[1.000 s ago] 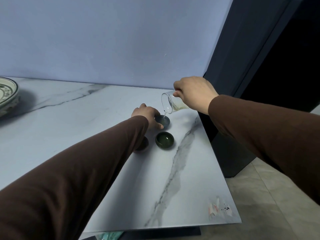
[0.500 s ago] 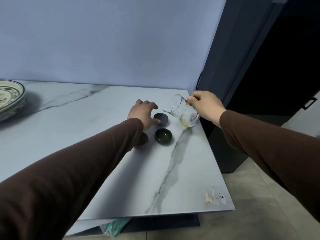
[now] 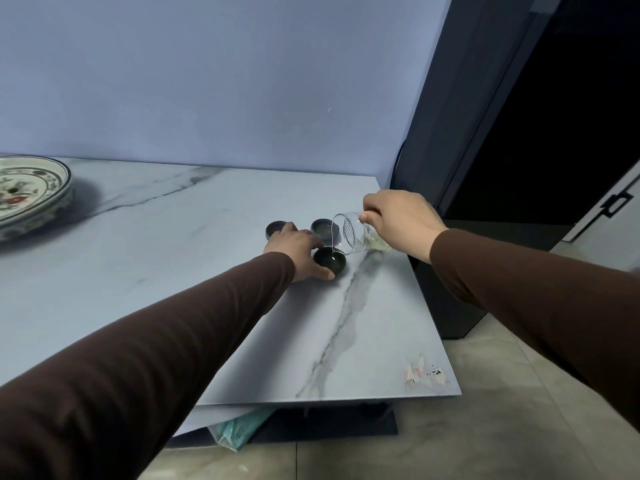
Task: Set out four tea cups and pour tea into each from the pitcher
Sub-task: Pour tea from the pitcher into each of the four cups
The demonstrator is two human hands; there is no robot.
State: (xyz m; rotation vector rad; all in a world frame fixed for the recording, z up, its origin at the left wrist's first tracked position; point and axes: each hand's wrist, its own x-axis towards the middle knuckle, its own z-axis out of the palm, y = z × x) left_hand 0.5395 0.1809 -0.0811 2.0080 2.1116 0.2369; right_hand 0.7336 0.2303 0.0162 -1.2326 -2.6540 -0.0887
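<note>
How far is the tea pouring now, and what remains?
Three cups show; a fourth may hide under the left hand. The right hand tips the glass pitcher over the near dark cup. The far right cup looks filled. The far left cup cannot be judged.

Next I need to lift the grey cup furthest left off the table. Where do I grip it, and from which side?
Pinch the grey cup by its rim from above, on its far-left side. It is low and shallow with an open mouth, and the left hand crowds its near-right edge; the far-left rim is clear.
</note>
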